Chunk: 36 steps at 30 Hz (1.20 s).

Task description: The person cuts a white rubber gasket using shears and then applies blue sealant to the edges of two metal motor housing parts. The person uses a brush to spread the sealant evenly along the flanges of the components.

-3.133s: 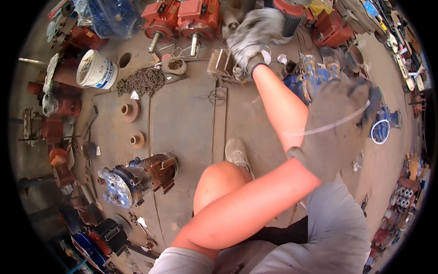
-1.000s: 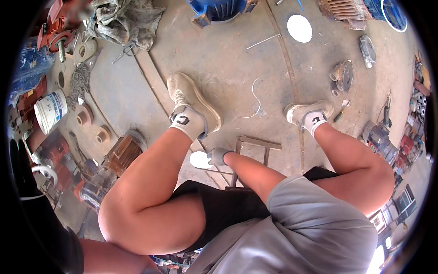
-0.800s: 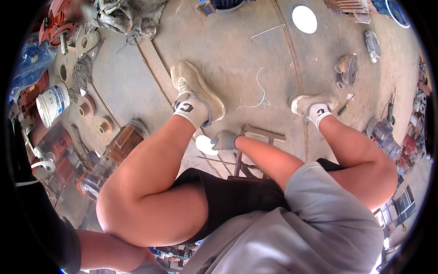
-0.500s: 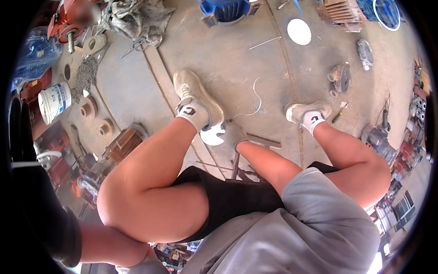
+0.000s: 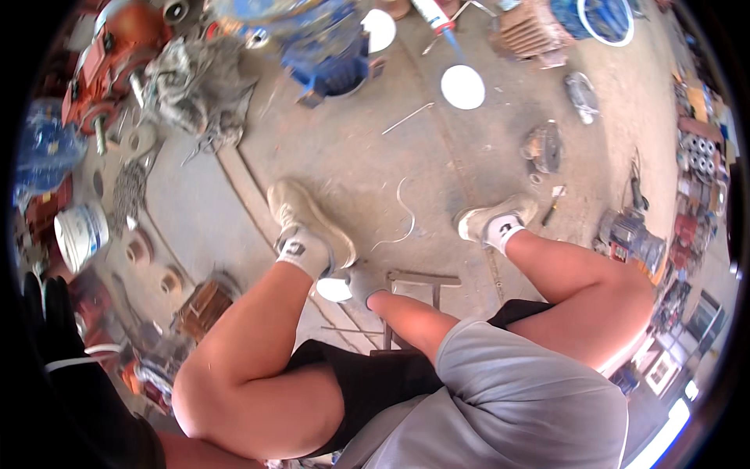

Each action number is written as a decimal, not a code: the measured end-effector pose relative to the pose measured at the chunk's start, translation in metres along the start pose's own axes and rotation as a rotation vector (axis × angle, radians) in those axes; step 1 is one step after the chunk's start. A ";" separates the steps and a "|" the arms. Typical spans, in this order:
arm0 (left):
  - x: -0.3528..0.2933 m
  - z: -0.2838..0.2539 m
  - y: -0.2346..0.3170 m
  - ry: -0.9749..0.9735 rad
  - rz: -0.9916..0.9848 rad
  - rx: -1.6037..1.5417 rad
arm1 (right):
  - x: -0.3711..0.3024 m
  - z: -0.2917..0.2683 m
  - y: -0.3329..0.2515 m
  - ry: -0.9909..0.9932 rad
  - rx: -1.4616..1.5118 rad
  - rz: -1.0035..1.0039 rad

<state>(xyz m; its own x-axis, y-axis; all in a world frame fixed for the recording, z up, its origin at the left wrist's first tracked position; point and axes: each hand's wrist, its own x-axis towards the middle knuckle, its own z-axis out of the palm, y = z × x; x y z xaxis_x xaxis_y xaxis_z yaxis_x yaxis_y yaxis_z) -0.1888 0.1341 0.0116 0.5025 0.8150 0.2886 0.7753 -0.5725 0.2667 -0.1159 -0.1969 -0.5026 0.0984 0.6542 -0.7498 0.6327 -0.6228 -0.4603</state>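
My right hand (image 5: pixel 365 283), in a grey glove, reaches down between my legs beside the left shoe. Its fingers overlap the edge of a white disc (image 5: pixel 333 290); their exact grip is too small to make out. At the far left, my left hand (image 5: pixel 51 324) is raised close to the camera in a dark glove, fingers stretched upward. A thin white band (image 5: pixel 82 358) crosses the glove and runs out to its right. A metal frame (image 5: pixel 426 278) stands beneath me, next to my right hand. A curved pale wire (image 5: pixel 406 219) lies between my shoes.
A blue motor housing (image 5: pixel 332 70) stands ahead, near another white disc (image 5: pixel 462 87) and a sealant tube (image 5: pixel 433 16). Leftward are a red motor (image 5: pixel 117 55), crumpled grey cloth (image 5: pixel 195 86) and a white bucket (image 5: pixel 81 236). A screwdriver (image 5: pixel 551 209) and motor parts (image 5: pixel 633 234) lie rightward.
The view has tilted, so the floor and my legs sit lower and further left. More blue housing and the sealant tube show. My left hand appears lower; my right hand stays beside the disc.
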 end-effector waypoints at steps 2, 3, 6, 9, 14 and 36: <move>-0.006 0.000 0.000 0.070 -0.065 -0.212 | -0.005 -0.039 0.012 -0.226 0.104 -0.163; -0.009 0.001 0.003 0.096 -0.092 -0.299 | 0.000 -0.074 0.017 -0.422 0.072 -0.267; -0.014 0.006 0.009 0.151 -0.114 -0.525 | 0.050 -0.181 0.067 -0.472 0.072 -0.312; -0.011 0.016 0.018 0.174 -0.074 -0.719 | 0.089 -0.319 0.158 0.260 0.601 -0.108; 0.000 0.016 0.055 0.095 -0.310 -0.909 | 0.111 -0.506 0.186 0.480 0.144 -0.002; 0.022 0.035 0.078 -0.035 -0.199 -0.792 | 0.120 -0.577 0.178 0.183 -0.074 -0.020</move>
<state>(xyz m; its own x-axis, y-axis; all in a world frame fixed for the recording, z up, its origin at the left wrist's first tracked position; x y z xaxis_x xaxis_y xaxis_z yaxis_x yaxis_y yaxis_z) -0.1035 0.1103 0.0062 0.4059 0.9029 0.1414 0.3576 -0.2993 0.8846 0.4517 0.0184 -0.4009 0.2190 0.7371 -0.6394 0.6903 -0.5801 -0.4324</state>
